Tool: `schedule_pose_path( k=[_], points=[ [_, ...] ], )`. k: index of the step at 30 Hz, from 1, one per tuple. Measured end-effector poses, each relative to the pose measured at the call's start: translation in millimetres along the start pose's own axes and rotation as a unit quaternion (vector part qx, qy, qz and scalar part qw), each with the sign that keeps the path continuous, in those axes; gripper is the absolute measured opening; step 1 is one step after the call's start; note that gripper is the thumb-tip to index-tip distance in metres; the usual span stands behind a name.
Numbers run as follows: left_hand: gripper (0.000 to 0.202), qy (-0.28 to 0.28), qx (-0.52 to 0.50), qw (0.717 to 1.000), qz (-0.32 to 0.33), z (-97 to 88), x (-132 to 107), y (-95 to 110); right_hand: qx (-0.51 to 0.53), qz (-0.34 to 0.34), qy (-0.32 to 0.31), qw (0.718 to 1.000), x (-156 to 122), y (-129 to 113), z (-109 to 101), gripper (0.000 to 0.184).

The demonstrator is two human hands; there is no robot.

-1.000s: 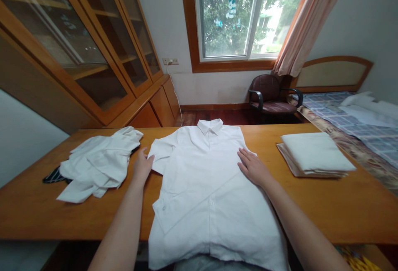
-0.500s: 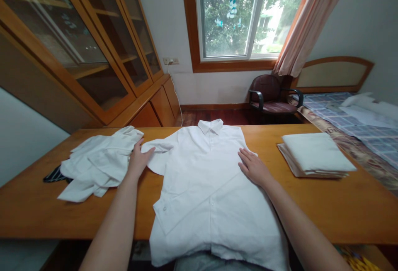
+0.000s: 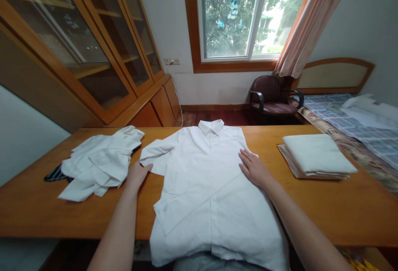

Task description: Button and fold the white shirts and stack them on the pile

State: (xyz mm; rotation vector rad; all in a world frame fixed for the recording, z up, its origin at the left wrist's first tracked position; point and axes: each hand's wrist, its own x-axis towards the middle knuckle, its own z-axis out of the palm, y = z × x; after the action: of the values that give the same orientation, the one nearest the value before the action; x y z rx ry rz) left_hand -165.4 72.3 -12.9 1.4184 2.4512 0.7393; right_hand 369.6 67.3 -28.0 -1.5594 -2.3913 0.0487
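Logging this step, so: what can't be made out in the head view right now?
All in the head view:
- Shirt: its lower right corner is cut off by the frame bottom.
- Left hand: its grip is unclear, because the fingertips are lost at the sleeve edge.
- Striped cloth: mostly buried under the white pile.
- Folded stack: the layers are too small to count.

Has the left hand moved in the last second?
Yes. The left hand has slid back toward the near edge of the table, away from the crumpled white pile.

Hands (image 3: 138, 174) on white shirt (image 3: 202, 179) — wooden table (image 3: 342, 204)
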Motion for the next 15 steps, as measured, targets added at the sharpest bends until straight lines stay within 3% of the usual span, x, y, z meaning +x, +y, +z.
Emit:
schedule_pose_path(
  k=[2,4,11,15],
  points=[
    [0.03,-0.039,0.024,0.999,-0.026,-3.0,-2,5,-0.001,-0.003,0.003,1.0,-3,1,1,0.051],
    [0.027,-0.037,0.04,0.998,-0.032,-5.2,-6,9,-0.002,-0.008,0.007,1.0,-7,2,1,0.05],
    [0.033,0.057,0.038,0.998,-0.007,-8.6,-20,10,0.003,-0.049,0.01,0.999,-27,6,-2,0.047],
    [0.031,0.131,0.011,0.991,0.006,-19.7,-19,7,-0.001,-0.059,0.006,0.998,-39,7,-7,0.046]
  ],
)
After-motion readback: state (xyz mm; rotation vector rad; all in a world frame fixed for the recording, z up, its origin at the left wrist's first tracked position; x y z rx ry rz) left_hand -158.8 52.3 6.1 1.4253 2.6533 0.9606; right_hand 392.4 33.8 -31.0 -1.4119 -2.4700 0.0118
